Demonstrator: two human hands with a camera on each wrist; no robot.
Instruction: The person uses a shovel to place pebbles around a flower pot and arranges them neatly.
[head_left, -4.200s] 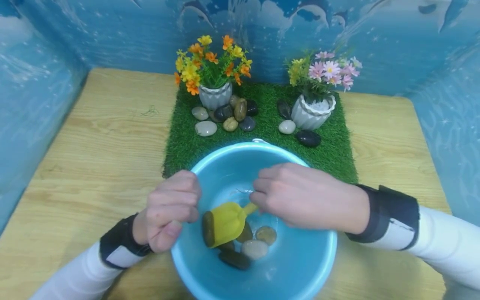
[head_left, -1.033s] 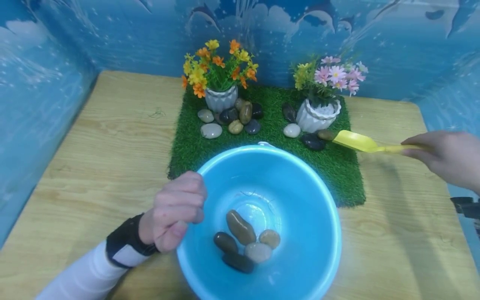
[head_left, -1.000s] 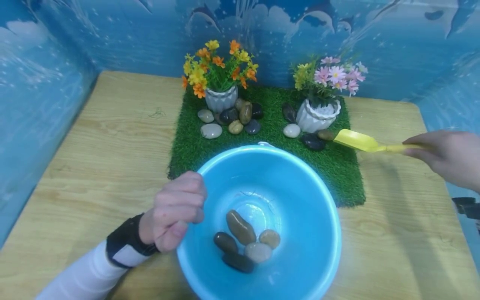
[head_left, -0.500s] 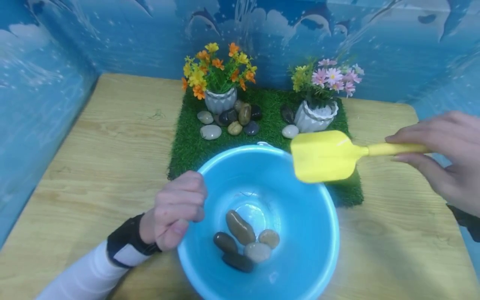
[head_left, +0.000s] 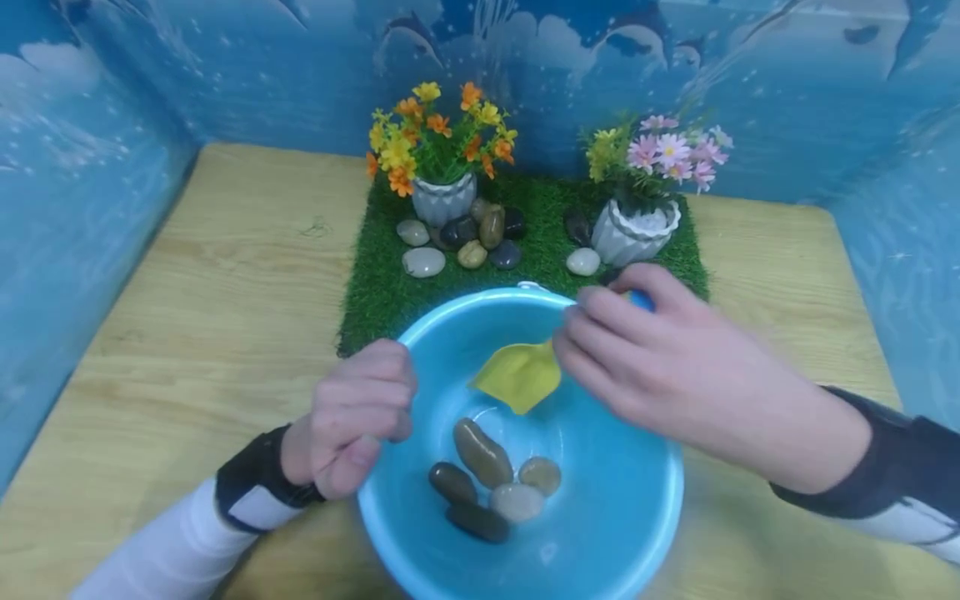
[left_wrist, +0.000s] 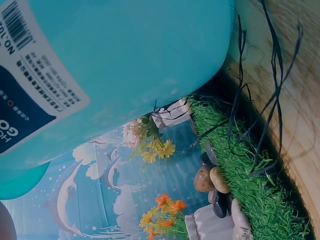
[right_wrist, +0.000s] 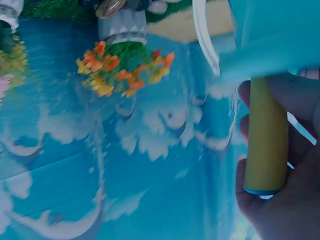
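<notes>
My left hand (head_left: 356, 421) grips the left rim of a light blue bucket (head_left: 611, 508), its fingers curled over the edge. Over the bucket, my right hand (head_left: 697, 379) holds a yellow toy shovel (head_left: 521, 379) by its handle, blade angled down into the bucket with its back showing. The right wrist view shows the fingers wrapped round the yellow shovel handle (right_wrist: 266, 137), which has a blue end. Below the blade, several stones lie on the bucket's bottom, among them a long brown stone (head_left: 482, 452) and a pale grey stone (head_left: 517, 502).
A grass mat (head_left: 382, 292) lies behind the bucket. On it stand a pot of orange and yellow flowers (head_left: 444, 198), ringed by several stones, and a pot of pink flowers (head_left: 630, 233) beside a white stone (head_left: 582, 262). The right hand covers the mat's front right part.
My right hand carried the shovel with a brown stone out of the bucket to the mat's right, beside the black stone, then brought the shovel back over the bucket. The left hand stayed put.
</notes>
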